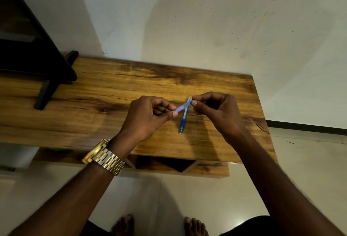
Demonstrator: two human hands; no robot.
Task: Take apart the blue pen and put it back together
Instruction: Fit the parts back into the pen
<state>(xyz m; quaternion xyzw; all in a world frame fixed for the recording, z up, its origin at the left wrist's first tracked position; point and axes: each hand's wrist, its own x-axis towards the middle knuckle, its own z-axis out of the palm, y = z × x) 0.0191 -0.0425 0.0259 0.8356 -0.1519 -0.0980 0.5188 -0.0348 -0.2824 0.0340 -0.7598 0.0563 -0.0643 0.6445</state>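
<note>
Blue pen (183,106) – pale translucent barrel, blurred; pinched betw. left hand (148,115) and right hand (216,111) fingertips – above second pen (183,121).

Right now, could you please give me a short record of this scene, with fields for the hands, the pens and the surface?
left hand: pinches one end of the held pen, gold watch on the wrist
right hand: pinches the other end
held pen: pale blue, raised above the table, spanning both hands
second pen: blue, lying on the table under the hands, tip toward the person
surface: wooden table against a white wall
other: dark stand leg at the table's left
</note>
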